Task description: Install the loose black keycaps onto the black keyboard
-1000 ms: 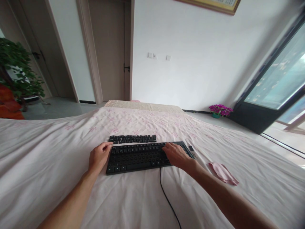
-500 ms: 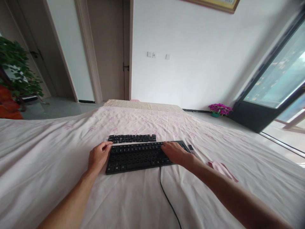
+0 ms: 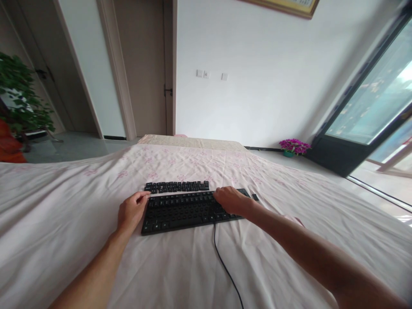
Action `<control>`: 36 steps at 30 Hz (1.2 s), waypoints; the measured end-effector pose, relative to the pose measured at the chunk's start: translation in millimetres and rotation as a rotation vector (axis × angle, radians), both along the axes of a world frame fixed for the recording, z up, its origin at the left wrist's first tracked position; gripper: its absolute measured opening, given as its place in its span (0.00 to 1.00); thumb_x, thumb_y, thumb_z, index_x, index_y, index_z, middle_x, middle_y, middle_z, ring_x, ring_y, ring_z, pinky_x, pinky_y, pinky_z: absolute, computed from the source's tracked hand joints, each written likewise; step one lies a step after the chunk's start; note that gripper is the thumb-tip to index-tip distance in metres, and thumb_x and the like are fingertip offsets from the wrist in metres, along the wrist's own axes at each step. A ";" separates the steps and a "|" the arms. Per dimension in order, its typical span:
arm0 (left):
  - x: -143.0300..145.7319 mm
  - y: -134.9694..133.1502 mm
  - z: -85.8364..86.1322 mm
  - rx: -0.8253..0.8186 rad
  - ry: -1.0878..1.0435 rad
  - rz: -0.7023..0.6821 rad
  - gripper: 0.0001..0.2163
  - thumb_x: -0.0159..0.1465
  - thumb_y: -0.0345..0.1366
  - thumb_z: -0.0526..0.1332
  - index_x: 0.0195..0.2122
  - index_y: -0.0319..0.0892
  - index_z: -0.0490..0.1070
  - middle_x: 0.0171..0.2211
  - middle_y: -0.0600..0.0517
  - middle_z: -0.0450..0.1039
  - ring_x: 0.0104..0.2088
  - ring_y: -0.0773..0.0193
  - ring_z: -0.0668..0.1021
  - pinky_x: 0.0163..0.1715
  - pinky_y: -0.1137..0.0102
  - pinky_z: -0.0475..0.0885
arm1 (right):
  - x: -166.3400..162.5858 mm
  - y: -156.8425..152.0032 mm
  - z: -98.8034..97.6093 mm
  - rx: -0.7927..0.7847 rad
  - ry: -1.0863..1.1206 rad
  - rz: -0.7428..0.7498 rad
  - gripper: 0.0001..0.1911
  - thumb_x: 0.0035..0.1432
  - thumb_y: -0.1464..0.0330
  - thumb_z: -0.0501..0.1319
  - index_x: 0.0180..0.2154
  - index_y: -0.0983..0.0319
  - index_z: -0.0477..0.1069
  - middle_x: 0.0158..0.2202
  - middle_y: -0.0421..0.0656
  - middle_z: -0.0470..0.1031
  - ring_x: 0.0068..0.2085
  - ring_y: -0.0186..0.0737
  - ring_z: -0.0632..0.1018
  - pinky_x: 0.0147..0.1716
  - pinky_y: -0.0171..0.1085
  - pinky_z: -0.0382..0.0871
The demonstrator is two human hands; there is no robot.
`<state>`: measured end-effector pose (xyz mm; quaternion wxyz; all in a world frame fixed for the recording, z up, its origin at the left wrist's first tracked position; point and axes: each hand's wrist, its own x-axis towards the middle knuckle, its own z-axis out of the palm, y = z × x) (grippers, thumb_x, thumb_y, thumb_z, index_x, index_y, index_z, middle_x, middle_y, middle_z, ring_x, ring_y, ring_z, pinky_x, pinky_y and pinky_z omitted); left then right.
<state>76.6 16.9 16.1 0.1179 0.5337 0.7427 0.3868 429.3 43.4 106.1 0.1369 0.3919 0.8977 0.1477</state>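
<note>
A black keyboard [image 3: 189, 222] lies on the pale bedsheet, its middle rows stripped of keycaps and showing round key seats. My left hand [image 3: 131, 211] is closed at the keyboard's far left corner, with thumb and fingertips pinched on its edge. Over the keyboard's right part, my right hand [image 3: 232, 201] is curled with its fingers together and pointing down. Its fingertips are hidden, so whatever they grip cannot be made out. Loose black keycaps [image 3: 180, 186] stand in rows just beyond the keyboard's far edge. One dark keycap [image 3: 255, 197] lies apart, right of the keyboard.
The keyboard's black cable [image 3: 225, 266] runs toward me across the wrinkled sheet [image 3: 174, 274]. A pink cloth [image 3: 296, 220] is mostly hidden behind my right forearm. Beyond the bed are a door [image 3: 141, 68], a white wall and a pot of magenta flowers [image 3: 294, 146].
My right hand has shifted slightly left over the keyboard, and its forearm now covers more of the pink cloth. My left hand stays at the corner. The view has moved slightly.
</note>
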 end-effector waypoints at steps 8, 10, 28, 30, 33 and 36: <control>0.3 0.5 0.0 -0.015 -0.007 0.003 0.14 0.60 0.47 0.55 0.41 0.52 0.77 0.39 0.55 0.80 0.40 0.59 0.79 0.38 0.71 0.69 | 18.8 9.0 -0.7 0.026 0.110 -0.159 0.12 0.58 0.76 0.53 0.42 0.65 0.70 0.41 0.51 0.74 0.41 0.47 0.78 0.36 0.38 0.68; 0.8 0.3 0.1 -0.014 -0.003 0.005 0.14 0.59 0.47 0.56 0.41 0.52 0.77 0.39 0.54 0.80 0.40 0.59 0.79 0.38 0.71 0.69 | 20.2 9.8 -4.0 0.018 0.102 -0.194 0.11 0.58 0.77 0.53 0.40 0.65 0.72 0.40 0.52 0.74 0.40 0.47 0.78 0.36 0.37 0.68; -1.8 2.1 -3.2 -0.016 0.004 -0.001 0.14 0.60 0.46 0.55 0.41 0.52 0.76 0.39 0.55 0.80 0.39 0.60 0.79 0.39 0.71 0.70 | 27.2 21.5 -22.9 -0.112 0.568 -0.173 0.11 0.61 0.67 0.57 0.43 0.59 0.76 0.42 0.42 0.75 0.43 0.36 0.75 0.42 0.30 0.63; -2.4 2.5 -4.5 -0.001 0.000 -0.008 0.13 0.60 0.46 0.55 0.41 0.52 0.77 0.40 0.55 0.80 0.40 0.60 0.79 0.40 0.71 0.70 | 24.4 21.6 -25.8 -0.104 0.561 -0.153 0.11 0.61 0.68 0.57 0.43 0.59 0.76 0.41 0.42 0.75 0.43 0.37 0.75 0.42 0.31 0.63; -3.3 3.5 -6.4 0.001 0.004 0.000 0.13 0.60 0.46 0.55 0.40 0.53 0.77 0.40 0.56 0.80 0.39 0.61 0.79 0.40 0.71 0.70 | 21.9 21.4 -27.4 -0.084 0.524 -0.138 0.11 0.62 0.67 0.57 0.42 0.59 0.77 0.41 0.43 0.75 0.44 0.37 0.74 0.43 0.32 0.62; -3.3 3.5 -6.2 0.000 0.004 0.002 0.13 0.60 0.46 0.55 0.40 0.53 0.77 0.40 0.56 0.80 0.40 0.61 0.79 0.40 0.71 0.70 | 21.3 20.4 -26.2 -0.071 0.482 -0.132 0.11 0.62 0.66 0.56 0.41 0.59 0.77 0.40 0.43 0.75 0.44 0.38 0.73 0.42 0.32 0.62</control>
